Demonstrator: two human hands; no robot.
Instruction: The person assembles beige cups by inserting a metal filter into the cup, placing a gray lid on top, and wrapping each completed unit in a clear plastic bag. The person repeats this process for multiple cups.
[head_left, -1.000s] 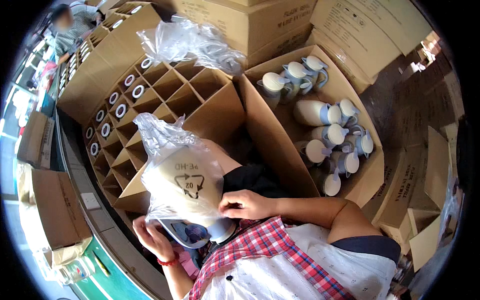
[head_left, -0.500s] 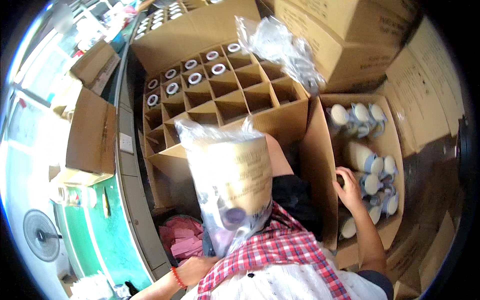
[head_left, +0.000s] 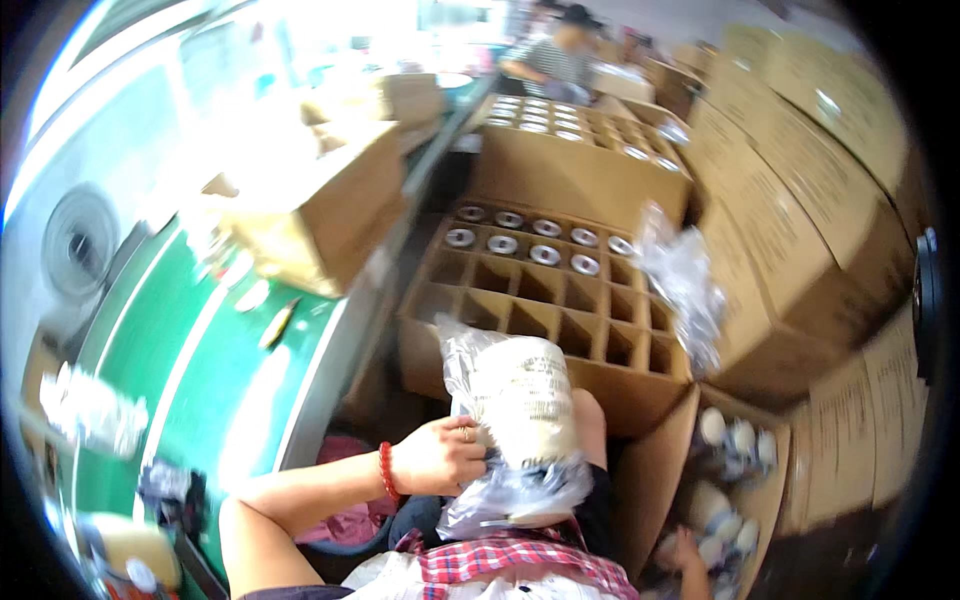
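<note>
A clear plastic bag (head_left: 462, 365) with a cream, printed cylinder (head_left: 530, 395) inside stands on my lap, between me and a divided carton. My left hand (head_left: 440, 457) has its fingers curled at the bag's left side, gripping the plastic. To my right is an open carton (head_left: 655, 450) holding several containers (head_left: 712, 500) with cream round ends and bluish bands. My right hand (head_left: 685, 555) reaches down among these containers. It is blurred and partly cut off by the other things, so its grip does not show.
Ahead is a divided carton (head_left: 530, 365) with white-rimmed round tops in its far cells. Stacked cardboard boxes (head_left: 790, 230) rise at the right. A crumpled plastic bag (head_left: 675, 270) hangs over the carton's corner. On the left runs a green work surface (head_left: 190, 350). A person (head_left: 560, 60) stands far ahead.
The view has tilted up and swung left. My left hand has risen from the bag's lower end to its side. My right hand has reached deeper into the right carton.
</note>
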